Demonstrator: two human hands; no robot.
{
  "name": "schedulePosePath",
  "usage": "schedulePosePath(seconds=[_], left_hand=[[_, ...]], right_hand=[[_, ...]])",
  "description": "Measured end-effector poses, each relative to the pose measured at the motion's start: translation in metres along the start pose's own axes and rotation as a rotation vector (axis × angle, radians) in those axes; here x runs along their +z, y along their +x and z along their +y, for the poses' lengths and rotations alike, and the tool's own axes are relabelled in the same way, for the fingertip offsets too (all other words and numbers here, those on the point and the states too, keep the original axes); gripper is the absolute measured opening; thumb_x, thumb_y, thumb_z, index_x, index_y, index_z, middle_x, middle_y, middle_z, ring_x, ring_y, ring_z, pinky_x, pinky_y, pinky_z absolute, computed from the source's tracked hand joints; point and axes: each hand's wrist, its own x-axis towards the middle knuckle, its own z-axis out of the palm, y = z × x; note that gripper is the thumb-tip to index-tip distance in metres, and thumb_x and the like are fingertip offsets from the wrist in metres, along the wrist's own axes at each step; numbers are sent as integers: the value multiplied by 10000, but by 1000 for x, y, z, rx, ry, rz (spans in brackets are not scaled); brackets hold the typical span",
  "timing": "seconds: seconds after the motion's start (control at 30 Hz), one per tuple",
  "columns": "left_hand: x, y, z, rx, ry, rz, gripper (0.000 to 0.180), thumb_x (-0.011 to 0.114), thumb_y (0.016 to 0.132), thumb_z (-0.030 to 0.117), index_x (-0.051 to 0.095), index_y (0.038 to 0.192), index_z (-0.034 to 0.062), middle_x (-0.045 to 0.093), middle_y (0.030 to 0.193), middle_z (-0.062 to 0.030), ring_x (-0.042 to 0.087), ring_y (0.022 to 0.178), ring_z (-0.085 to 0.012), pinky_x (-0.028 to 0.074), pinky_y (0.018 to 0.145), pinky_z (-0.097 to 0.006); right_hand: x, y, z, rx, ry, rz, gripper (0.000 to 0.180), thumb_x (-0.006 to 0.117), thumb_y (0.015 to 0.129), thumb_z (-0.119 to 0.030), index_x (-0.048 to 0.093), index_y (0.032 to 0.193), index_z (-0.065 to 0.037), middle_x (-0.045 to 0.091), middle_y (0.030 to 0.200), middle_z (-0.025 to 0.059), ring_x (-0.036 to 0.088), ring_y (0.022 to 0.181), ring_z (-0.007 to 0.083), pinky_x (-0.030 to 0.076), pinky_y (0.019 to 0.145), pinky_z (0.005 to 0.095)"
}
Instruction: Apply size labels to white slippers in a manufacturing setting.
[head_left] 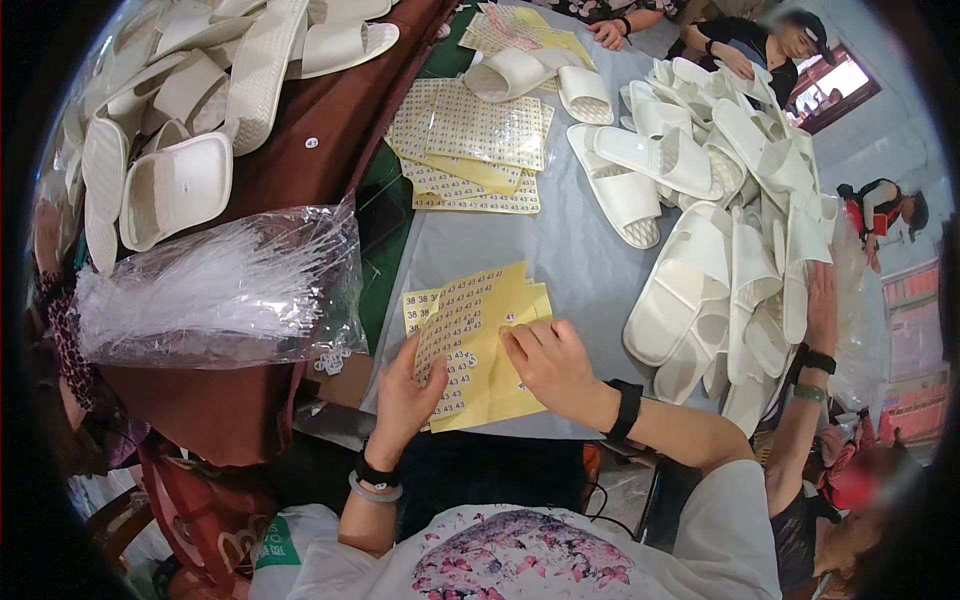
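My left hand grips the left edge of a yellow sticker sheet, thumb on top. Rows of small white round stickers fill its left part, and a few loose ones sit askew near my thumb. Bare yellow backing shows on the right side. My right hand is closed over that bare part with the fingertips pinched together; whatever they hold, if anything, is hidden. Another sticker sheet lies beneath, its left corner showing. Both wrists wear black bands.
Stacked sticker sheets lie ahead on the grey table cover. White slippers heap at right, where a co-worker's arm reaches in. More slippers pile at left, behind a clear bag of white plastic ties. Other people sit around.
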Motion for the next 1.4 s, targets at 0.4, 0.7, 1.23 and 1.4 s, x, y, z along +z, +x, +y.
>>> schedulePosePath(seconds=[0.4,0.7,1.23,1.4], left_hand=[[1,1,-1,29,-42,13,372,599,794,36,496,1141,-45,646,938,-174,645,843,-181,497,701,-279],[0,0,-2,-10,-1,-7,368,592,797,35,496,1144,-44,649,942,-163,641,841,-169,496,699,-277],[4,-2,-5,-56,-77,18,352,587,805,30,514,1144,-32,636,989,-149,622,874,-161,487,743,-282],[2,-2,-3,-70,-33,11,321,587,811,31,524,1120,-33,650,958,-123,617,839,-138,486,723,-267]], right_hand=[[2,4,10,185,304,67,161,638,759,-181,660,905,-116,531,760,-29,485,714,131,328,695,295],[9,9,21,313,484,-13,117,681,723,-215,657,801,-130,556,756,-43,510,738,151,320,700,312],[-9,2,35,453,756,-97,86,621,785,-189,604,829,-117,550,831,21,535,821,201,358,753,353],[-21,-43,7,360,660,-47,85,634,778,-195,620,822,-123,549,808,-3,531,793,175,360,712,325]])
